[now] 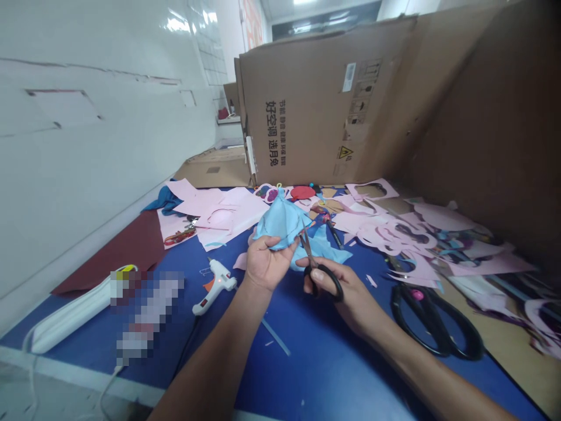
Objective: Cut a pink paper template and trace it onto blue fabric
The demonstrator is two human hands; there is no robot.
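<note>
My left hand (264, 264) is closed on a light blue sheet of soft craft material (280, 222), holding it up above the blue work surface (307, 356). My right hand (335, 289) grips a small pair of black-handled scissors (318, 263), fingers through the loops. The blades point up and left and meet the lower edge of the blue sheet. More blue offcut (324, 248) lies just behind the scissors.
A white glue gun (214, 283) lies left of my left hand, its cord trailing toward me. Large black scissors (438, 318) lie at the right. Pink cut-out scraps (394, 231) cover the back of the surface. Cardboard boxes (315, 105) wall off the back and right.
</note>
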